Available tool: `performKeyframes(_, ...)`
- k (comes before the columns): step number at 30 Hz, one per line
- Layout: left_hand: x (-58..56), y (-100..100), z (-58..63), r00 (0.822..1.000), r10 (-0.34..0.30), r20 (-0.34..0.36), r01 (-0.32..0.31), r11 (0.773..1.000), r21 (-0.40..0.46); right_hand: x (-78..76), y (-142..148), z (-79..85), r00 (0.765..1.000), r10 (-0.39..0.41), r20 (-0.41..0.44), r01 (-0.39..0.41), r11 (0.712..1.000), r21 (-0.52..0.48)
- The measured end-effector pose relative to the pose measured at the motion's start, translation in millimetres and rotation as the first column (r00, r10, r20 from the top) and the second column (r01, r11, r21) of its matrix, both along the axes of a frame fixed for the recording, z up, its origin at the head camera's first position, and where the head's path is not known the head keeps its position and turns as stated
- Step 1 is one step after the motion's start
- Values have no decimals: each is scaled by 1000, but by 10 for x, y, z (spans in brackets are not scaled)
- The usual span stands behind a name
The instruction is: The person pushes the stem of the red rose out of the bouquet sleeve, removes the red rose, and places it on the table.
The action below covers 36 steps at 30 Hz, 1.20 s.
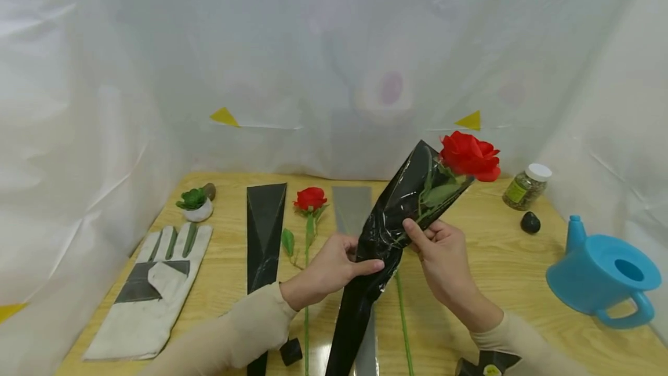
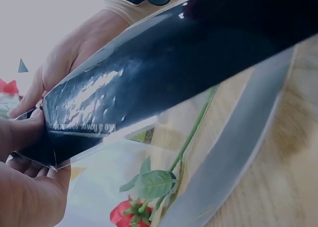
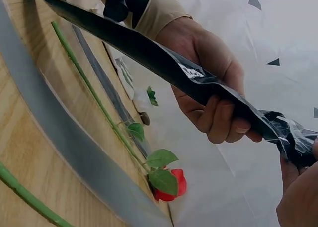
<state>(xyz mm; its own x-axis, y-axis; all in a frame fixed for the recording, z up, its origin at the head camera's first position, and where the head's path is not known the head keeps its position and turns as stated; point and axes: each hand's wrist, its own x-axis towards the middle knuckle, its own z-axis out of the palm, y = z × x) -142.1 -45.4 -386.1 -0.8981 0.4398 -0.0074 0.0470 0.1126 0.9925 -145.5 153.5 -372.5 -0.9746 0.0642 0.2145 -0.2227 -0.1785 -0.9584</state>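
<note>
A glossy black flower sleeve (image 1: 383,231) with a clear front slants up to the right between both hands. At its wide top a red rose (image 1: 469,156) shows, with leaves and stem seen through the clear film. My left hand (image 1: 331,266) grips the crumpled middle of the sleeve, thumb in front and fingers behind. Higher up, my right hand (image 1: 443,254) pinches the sleeve's right edge between thumb and fingers. Printed lettering shows on the sleeve in the left wrist view. A green stem (image 1: 403,324) runs below the right hand; its upper end is hidden.
Left of the hands lie another red rose (image 1: 310,199), a flat black sleeve (image 1: 265,225) and a grey strip (image 1: 352,208). Farther left are a work glove (image 1: 156,289) and potted succulent (image 1: 195,205). A jar (image 1: 527,186), dark stone (image 1: 530,223) and blue watering can (image 1: 600,274) stand right.
</note>
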Motion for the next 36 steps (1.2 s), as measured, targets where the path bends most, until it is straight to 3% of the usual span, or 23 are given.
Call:
performKeyframes(8, 5, 21, -25, 999, 25, 29, -26, 999, 38, 48, -61, -71, 1000, 19, -7, -18, 991, 130)
performKeyframes(16, 3, 58, -7, 997, 71, 41, -74, 992, 102, 57, -138, -89, 998, 62, 20, -64, 990, 129)
performKeyframes(20, -13, 74, 12, 998, 54, 9, -55, 993, 105, 29, -92, -53, 995, 86, 47, -93, 982, 164)
performKeyframes(29, -3, -24, 54, 994, -33, -101, 26, 998, -63, -68, 52, 89, 986, 157, 50, -163, 971, 175)
performKeyframes(33, -5, -64, 79, 989, -43, -139, 25, 991, -130, -90, 87, 136, 992, 121, 38, -126, 968, 218)
performKeyframes(36, -6, -77, 72, 988, -57, -142, 39, 992, -124, -110, 121, 173, 995, 94, 26, -98, 969, 227)
